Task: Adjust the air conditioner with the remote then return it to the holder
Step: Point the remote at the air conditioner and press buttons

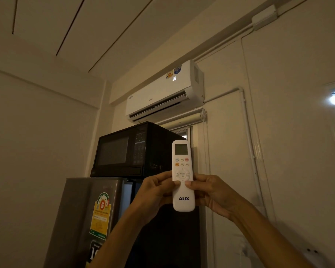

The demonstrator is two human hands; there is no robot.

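- The person held the remote point(183, 176) upright in both hands, at about 6 o'clock in the view, with its long axis running from 6 to 12 o'clock and its screen end on top.
- The left hand point(153, 192) wrapped the lower body from 9 o'clock and the right hand point(211, 192) from 3 o'clock; fingers of both were closed around the casing, and both thumbs lay on the face just below the round menu pad.
- Both hands were equally near, so either thumb could likely press next; the buttons sat just above the thumb tips, toward 12 o'clock.
- Behind the remote stood a black microwave point(132, 149) on a steel fridge point(89, 215).
- Farthest, toward 12 o'clock, the air conditioner point(162, 91) hung high on the wall, its flap open and a lit number showing.
- The remote's screen was too dim to read, the small button labels were blurred, and no holder could be made out for certain.
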